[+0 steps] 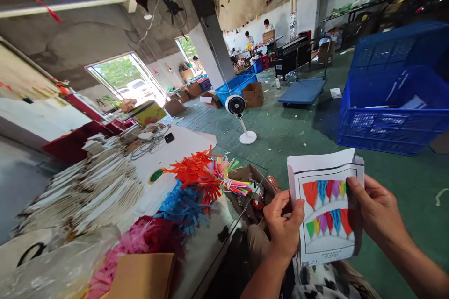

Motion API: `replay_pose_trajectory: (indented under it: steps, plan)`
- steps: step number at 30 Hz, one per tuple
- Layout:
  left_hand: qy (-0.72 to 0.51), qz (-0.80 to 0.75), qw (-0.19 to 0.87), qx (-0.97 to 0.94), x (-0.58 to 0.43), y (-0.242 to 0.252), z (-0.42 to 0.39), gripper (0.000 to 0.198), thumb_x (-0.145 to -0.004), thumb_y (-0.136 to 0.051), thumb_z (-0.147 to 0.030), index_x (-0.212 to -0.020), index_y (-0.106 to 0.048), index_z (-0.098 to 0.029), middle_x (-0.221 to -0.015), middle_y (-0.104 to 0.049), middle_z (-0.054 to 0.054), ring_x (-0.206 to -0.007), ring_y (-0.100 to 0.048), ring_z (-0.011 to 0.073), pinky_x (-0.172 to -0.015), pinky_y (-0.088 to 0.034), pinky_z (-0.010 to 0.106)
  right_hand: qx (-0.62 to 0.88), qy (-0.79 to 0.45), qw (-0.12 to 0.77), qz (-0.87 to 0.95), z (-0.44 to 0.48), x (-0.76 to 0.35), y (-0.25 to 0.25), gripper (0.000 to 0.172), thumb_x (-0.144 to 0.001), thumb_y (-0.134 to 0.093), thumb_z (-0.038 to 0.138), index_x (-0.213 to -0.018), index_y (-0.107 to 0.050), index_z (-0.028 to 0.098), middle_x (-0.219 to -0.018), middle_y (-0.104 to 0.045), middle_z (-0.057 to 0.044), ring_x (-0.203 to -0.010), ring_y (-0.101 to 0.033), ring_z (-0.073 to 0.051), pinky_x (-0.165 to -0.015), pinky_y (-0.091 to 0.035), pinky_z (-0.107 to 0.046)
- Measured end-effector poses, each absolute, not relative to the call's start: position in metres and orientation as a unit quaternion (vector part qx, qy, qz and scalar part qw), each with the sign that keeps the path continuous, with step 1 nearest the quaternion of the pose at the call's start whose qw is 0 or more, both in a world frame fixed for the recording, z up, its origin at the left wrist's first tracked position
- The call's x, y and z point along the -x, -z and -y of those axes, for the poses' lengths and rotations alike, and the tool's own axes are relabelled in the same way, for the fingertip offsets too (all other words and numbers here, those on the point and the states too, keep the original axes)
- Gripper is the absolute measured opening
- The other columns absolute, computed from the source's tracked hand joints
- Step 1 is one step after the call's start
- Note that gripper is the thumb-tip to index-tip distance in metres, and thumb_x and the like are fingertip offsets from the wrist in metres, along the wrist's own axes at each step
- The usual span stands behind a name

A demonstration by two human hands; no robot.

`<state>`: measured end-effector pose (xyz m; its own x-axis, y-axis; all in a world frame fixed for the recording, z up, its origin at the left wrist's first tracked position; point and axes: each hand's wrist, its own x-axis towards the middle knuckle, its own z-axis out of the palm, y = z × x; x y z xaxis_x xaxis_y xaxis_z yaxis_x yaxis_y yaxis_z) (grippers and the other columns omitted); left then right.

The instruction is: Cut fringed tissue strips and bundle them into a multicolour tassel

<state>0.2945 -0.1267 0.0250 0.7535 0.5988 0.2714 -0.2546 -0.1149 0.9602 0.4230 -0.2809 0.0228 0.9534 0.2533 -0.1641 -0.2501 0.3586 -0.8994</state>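
A white paper packet (pixel 328 247), printed with two rows of coloured tassels, is held up over my lap, its lettering upside down. My right hand (pixel 382 208) pinches its right edge, thumb on the front. At the left edge, my left hand (pixel 282 224) has its thumb against the front, fingers curled. On the table to the left lie orange tassels (pixel 189 168), with a tied multicoloured tassel bunch (pixel 228 180) on top. Blue tassels (pixel 182 205), dark red tassels (pixel 154 233) and pink tassels (pixel 126 247) lie nearer me.
Stacked pale sheets (pixel 94 191) and clear plastic (pixel 66 261) cover the table's left side; brown card (pixel 142 275) lies in front. An open cardboard box (pixel 242 201) sits beyond the table edge. A white fan (pixel 248 138), blue trolley (pixel 304 92) and blue crate (pixel 393 128) stand on the floor.
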Motion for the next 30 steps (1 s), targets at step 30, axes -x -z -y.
replay_pose_trajectory:
  steps: [30]
  plan:
    - [-0.346, -0.168, 0.705, -0.596, -0.289, -0.056, 0.099, 0.082, -0.083, -0.087, -0.039, -0.150, -0.041, -0.028, -0.123, -0.073, 0.009, -0.101, -0.075, 0.0166, -0.091, -0.061, 0.030, 0.657, -0.082, 0.743, 0.100, 0.271, -0.393, -0.034, 0.061, -0.074, -0.087, 0.050, -0.130, -0.069, 0.036, -0.102, -0.082, 0.001, -0.084, -0.077, -0.018, -0.067, -0.064, -0.023]
